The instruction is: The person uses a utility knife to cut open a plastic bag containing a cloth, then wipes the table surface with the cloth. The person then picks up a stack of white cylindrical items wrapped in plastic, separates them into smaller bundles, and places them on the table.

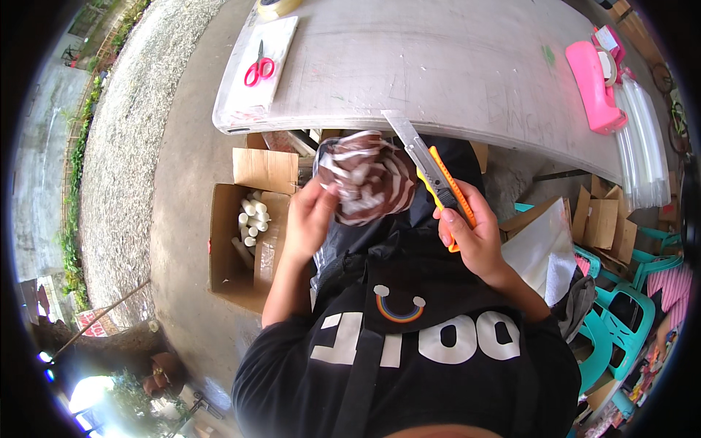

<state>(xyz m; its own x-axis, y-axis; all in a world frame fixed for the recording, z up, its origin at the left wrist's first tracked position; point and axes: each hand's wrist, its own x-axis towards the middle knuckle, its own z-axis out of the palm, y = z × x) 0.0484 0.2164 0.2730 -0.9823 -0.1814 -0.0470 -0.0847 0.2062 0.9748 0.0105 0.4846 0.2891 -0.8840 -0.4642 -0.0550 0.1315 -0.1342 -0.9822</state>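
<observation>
My left hand (312, 212) pinches the edge of a crumpled brown-and-white striped cloth (369, 179), which is blurred by motion above my lap. In my right hand (471, 230) is a utility knife (438, 182) with an orange and yellow handle. Its long metal blade is out and points up and left, the tip near the table's front edge. The knife lies just right of the cloth; whether they touch I cannot tell.
Ahead stands a grey-white table (423, 66) holding red-handled scissors (260, 68), a pink tape dispenser (595, 87) and clear plastic sleeves (642, 146). A cardboard box (226, 270) with several white cylinders is at my left. Teal chairs (628, 321) and opened cartons (602, 219) are at right.
</observation>
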